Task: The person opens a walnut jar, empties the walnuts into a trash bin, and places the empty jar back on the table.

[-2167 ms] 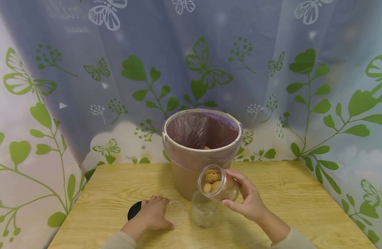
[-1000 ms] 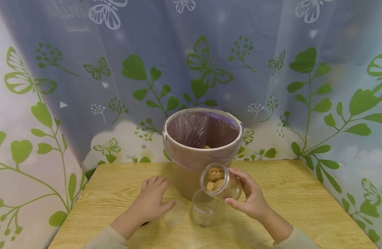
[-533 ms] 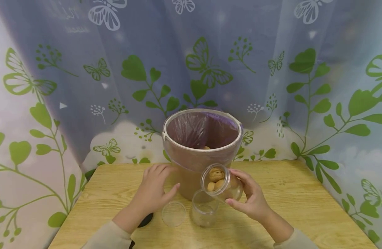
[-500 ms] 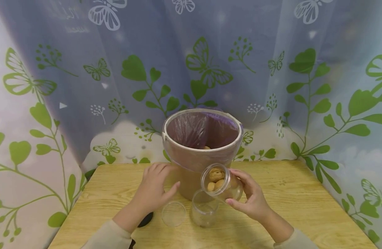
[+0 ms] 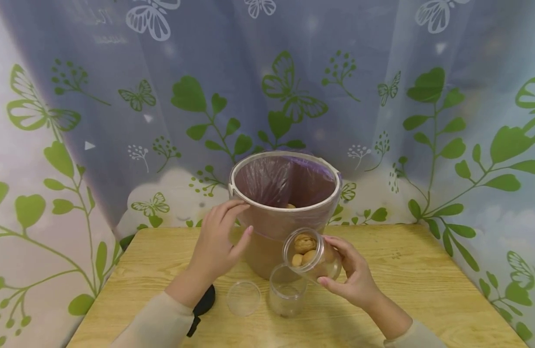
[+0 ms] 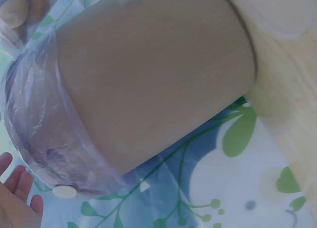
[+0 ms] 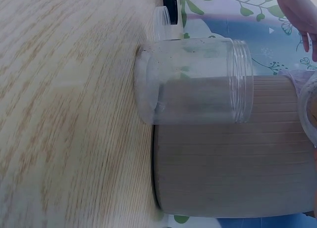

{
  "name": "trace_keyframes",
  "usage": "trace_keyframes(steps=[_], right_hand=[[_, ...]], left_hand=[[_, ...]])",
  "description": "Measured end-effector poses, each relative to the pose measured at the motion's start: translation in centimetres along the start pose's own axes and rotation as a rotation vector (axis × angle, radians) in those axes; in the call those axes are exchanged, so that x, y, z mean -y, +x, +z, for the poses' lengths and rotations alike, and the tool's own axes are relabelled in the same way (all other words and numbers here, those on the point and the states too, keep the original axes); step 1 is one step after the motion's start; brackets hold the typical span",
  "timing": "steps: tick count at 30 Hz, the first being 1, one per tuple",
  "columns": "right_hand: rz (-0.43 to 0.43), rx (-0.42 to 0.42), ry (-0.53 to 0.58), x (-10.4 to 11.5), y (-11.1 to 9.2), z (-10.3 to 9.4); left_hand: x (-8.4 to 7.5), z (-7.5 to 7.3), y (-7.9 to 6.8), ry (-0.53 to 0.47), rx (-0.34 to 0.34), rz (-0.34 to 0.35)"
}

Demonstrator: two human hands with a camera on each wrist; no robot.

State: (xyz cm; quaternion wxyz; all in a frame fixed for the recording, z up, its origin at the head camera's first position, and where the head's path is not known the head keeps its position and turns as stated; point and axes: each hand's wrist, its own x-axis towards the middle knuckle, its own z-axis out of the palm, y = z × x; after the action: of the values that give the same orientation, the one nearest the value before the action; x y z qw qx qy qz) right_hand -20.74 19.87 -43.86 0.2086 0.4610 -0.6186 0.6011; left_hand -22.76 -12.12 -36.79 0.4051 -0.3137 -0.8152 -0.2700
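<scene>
My right hand [image 5: 352, 273] grips a clear jar [image 5: 330, 261], tilted with its mouth facing left. A walnut [image 5: 305, 243] and smaller tan nuts [image 5: 308, 256] lie inside it. Just below stands a second clear jar [image 5: 288, 296], upright, with no nuts visible in it; the right wrist view shows this jar [image 7: 193, 82] close up. My left hand [image 5: 217, 239] is raised at the left front of a lined bin [image 5: 267, 251], fingers slightly bent near its rim and holding nothing. Inside the bin, part of a tan, nut-like thing [image 5: 290, 206] shows.
A clear round lid [image 5: 244, 299] lies flat on the wooden table [image 5: 415, 280], left of the upright jar. Beside it, a round black thing [image 5: 206, 300] is partly hidden by my left wrist. A patterned curtain [image 5: 232, 58] hangs behind the bin.
My left hand has lifted from beside the lids on the table up towards the bin's rim. The jar of nuts in my right hand has shifted slightly right.
</scene>
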Motion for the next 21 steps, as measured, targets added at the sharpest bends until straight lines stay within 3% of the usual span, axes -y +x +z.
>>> trace_keyframes(steps=[11,21], right_hand=[[-0.001,-0.006,-0.001,-0.1,-0.1,0.0],[0.004,-0.012,0.001,-0.1,-0.1,-0.1]], left_hand=[[0.4,0.4,2.6,0.015,-0.052,-0.029],[0.9,0.9,4.3,0.075,-0.001,-0.092]])
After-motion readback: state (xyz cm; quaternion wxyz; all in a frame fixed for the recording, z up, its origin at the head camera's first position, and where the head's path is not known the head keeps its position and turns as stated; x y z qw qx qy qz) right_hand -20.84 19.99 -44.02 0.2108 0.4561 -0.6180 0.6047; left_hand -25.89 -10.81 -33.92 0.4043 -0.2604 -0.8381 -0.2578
